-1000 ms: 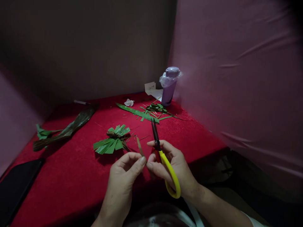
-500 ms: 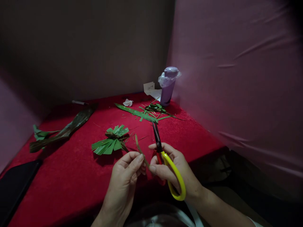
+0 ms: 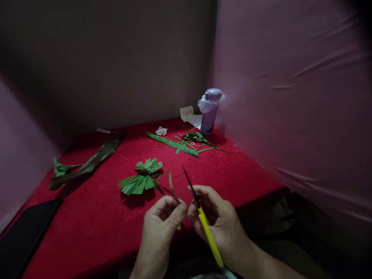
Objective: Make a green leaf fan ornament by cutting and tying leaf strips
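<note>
A narrow brown-green leaf strip (image 3: 171, 185) is pinched between the thumb and fingers of my left hand (image 3: 162, 228), its free end pointing up. My right hand (image 3: 225, 224) holds scissors (image 3: 207, 228) with yellow handles and dark blades. The blades point up and to the left, seen nearly edge-on. Both hands are close together above the front of the table, and the right fingertips are near the strip's lower end; whether they touch it is hidden. Beyond my left hand lies a bundle of folded green leaves (image 3: 141, 180) with a brown middle and stem.
On the red cloth (image 3: 95, 217) lie a long green leaf (image 3: 171, 144), leaf scraps (image 3: 196, 137), a dried leaf (image 3: 90, 164), crumpled tissue (image 3: 161, 131) and a white pen (image 3: 105, 131). A purple cup (image 3: 209, 116) stands by a card (image 3: 186, 112). A dark flat object (image 3: 31, 228) is at left.
The scissors have turned in my right hand, so their handles now look edge-on. My hands have come closer together, and the whole view has shifted slightly.
</note>
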### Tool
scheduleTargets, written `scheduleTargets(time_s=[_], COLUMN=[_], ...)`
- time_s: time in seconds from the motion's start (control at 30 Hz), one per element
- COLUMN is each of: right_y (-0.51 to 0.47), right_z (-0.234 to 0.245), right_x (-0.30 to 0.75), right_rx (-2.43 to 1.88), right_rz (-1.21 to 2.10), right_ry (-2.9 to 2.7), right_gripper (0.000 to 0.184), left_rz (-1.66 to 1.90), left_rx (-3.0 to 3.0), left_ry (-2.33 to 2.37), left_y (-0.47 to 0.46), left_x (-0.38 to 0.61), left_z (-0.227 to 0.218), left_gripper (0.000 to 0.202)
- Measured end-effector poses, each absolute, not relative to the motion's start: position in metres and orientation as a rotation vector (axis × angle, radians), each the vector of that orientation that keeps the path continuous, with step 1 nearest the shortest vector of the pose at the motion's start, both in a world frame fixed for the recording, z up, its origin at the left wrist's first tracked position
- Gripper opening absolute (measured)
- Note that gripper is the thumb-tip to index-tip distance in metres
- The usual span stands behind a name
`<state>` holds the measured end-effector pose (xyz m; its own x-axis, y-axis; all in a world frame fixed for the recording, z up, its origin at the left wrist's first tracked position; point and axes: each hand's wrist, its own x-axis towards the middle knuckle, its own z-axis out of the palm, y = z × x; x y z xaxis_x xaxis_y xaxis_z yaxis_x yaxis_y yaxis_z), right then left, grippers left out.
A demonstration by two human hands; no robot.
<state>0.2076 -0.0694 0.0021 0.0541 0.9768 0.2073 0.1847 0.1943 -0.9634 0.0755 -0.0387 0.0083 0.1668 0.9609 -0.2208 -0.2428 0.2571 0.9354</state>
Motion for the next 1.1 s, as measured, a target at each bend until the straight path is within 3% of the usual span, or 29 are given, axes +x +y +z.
scheduleTargets(time_s=[0.3, 0.57, 0.73, 0.97, 1.1], right_y=[-0.073, -0.074, -0.076, -0.069, -0.064], right_z=[-0.010, -0.008, -0.015, -0.005, 0.003], right_x=[0.207, 0.201, 0.202, 0.199, 0.195], right_rx=[-1.137, -1.016, -1.058, -1.206, -1.156], right_rz=[-0.216, -0.464, -0.211, 0.955, 1.055], right_ry=[-1.927, -2.091, -1.864, -1.234, -1.117], right_gripper=[0.048, 0.050, 0.048, 0.033, 0.032], left_rz=[1.073, 1.120, 1.043, 1.028, 1.025], left_rx=[0.980, 0.850, 0.843, 0.797, 0.833], left_ry=[1.237, 1.147, 1.161, 1.137, 1.141], left_y=[-0.047, -0.047, -0.049, -0.049, -0.048], left_x=[0.071, 0.073, 0.067, 0.068, 0.071], left_z=[0.005, -0.004, 0.001, 0.009, 0.008], left_gripper=[0.026, 0.028, 0.024, 0.024, 0.025])
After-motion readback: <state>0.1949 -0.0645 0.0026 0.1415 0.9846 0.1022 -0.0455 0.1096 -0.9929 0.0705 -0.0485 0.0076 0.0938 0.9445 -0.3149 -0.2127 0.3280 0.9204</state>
